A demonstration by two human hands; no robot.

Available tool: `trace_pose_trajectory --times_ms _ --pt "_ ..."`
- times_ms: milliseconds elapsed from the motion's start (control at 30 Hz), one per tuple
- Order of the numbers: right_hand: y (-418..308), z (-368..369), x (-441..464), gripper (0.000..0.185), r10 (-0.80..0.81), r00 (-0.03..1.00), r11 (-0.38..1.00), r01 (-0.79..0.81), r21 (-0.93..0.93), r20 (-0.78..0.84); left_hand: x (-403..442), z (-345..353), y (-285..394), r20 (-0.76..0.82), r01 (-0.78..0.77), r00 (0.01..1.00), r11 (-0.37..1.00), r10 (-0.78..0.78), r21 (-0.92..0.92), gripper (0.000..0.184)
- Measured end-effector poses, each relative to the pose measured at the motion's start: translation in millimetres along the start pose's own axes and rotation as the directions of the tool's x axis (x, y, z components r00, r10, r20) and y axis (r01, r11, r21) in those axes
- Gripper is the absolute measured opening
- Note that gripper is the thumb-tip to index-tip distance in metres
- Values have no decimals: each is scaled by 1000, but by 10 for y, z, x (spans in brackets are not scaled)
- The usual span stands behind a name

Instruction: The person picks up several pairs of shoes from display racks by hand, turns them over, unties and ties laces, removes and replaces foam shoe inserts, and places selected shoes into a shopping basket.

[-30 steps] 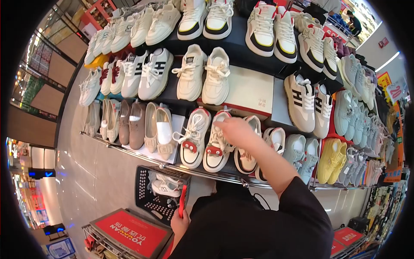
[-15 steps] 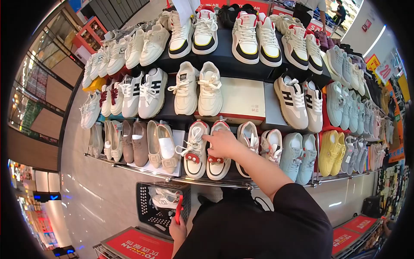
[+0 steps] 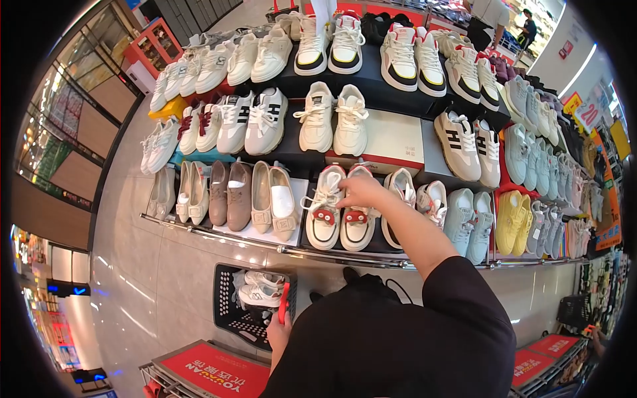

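Note:
My left hand [image 3: 279,333] is closed around the red handle [image 3: 284,302] of a black shopping basket [image 3: 225,298], low at the centre-left. Inside the basket lie white-and-grey sneakers [image 3: 260,296]. Stretched forward to the rack's bottom row, my right hand [image 3: 363,192] has its fingers curled at the laces and tongue of a white sneaker [image 3: 357,233] with a red, eyed ornament. Its hand covers that shoe's upper part. The matching sneaker [image 3: 323,232] stands close on the left, laces loose, near my fingertips.
Tiers of shoes rise ahead, with cream sneakers [image 3: 333,123] above my hand and beige flats [image 3: 272,199] to the left. A metal rail [image 3: 312,252] runs along the rack's front. Red-topped stands [image 3: 209,371] are behind me. A person [image 3: 491,16] stands at the far back.
The view has shifted, so the rack appears further right and slightly higher. My right hand stays at the same sneaker, and my left hand keeps hold of the basket handle.

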State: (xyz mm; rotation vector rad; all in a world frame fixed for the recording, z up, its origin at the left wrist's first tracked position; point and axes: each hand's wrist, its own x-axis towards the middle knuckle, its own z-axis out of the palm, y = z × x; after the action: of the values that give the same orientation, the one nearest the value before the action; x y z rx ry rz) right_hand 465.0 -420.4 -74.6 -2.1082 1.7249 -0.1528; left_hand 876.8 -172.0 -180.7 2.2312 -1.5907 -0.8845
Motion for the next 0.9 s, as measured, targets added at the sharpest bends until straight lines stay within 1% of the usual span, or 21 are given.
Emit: trace_pose_trajectory --times_ms 33,133,200,267,300,333,367,400,433,467,533,567,600,633,700,733,767,800,867,900 --pt "-12 -8 -37 62 7 1000 1000 -6 30 -16 -10 -13 -15 7 -9 1000 1000 9 -12 32" --pt "-33 54 -66 62 36 999 999 -36 8 -38 -79 -71 92 27 -13 1000 999 15 -46 32" --pt "-106 -8 -103 60 69 998 998 -69 -2 -14 -118 -154 137 50 3 999 999 -1 -46 33" --pt "-164 -44 -135 59 90 996 996 -90 13 -25 -78 -208 90 113 -59 990 984 79 -168 35" --pt "-211 -63 -176 57 82 996 997 -83 0 -39 -33 -247 76 224 36 975 981 8 -189 38" --pt "-267 -70 -233 57 82 996 997 -82 -4 -37 -8 -267 27 225 38 974 980 6 -193 38" --pt "-333 -48 -304 53 68 992 996 -74 -49 -103 34 -238 -62 59 -158 985 984 163 -87 38" --pt "-413 -40 -397 50 55 985 994 -69 -85 -161 28 -244 -98 -82 -321 942 945 325 58 39" --pt "-494 -12 -518 45 20 961 992 -54 -117 -275 -13 -425 110 -47 -248 968 969 248 -4 41" --pt "-558 -1 -621 45 20 963 992 -53 -117 -269 27 -463 140 -64 -275 961 958 271 -76 41" --pt "-668 -14 -792 43 -73 897 995 35 -96 -435 108 -579 332 -47 -313 949 911 312 -267 39" --pt "-731 -33 -872 43 -110 865 993 74 -94 -489 167 -620 444 -46 -307 951 914 306 -266 39" --pt "-790 -39 -938 43 -112 865 993 75 -94 -489 253 -636 553 -49 -369 925 862 376 -348 42" --pt "-843 -61 -1012 42 -121 855 991 130 -18 -504 332 -662 672 -54 -421 896 802 442 -423 45" --pt "-985 -157 -1160 41 -138 828 963 239 120 -544 549 -669 859 56 -287 895 667 443 -688 55" --pt "-1004 -139 -1178 41 -131 829 964 235 126 -543 697 -696 924 146 -190 830 519 538 -833 74" --pt "-1019 -118 -1200 42 -143 807 922 319 220 -574 738 -699 1086 177 -36 785 329 593 -944 84" --pt "-1032 -104 -1226 44 -148 781 865 400 304 -607 725 -705 1210 189 139 734 128 652 -982 95" --pt "-1090 -90 -1278 45 -131 777 852 406 331 -616 720 -727 1244 315 255 657 191 685 -948 113" --pt "-1110 -74 -1314 44 -75 793 829 386 404 -605 743 -724 1167 359 271 585 242 727 -932 113"
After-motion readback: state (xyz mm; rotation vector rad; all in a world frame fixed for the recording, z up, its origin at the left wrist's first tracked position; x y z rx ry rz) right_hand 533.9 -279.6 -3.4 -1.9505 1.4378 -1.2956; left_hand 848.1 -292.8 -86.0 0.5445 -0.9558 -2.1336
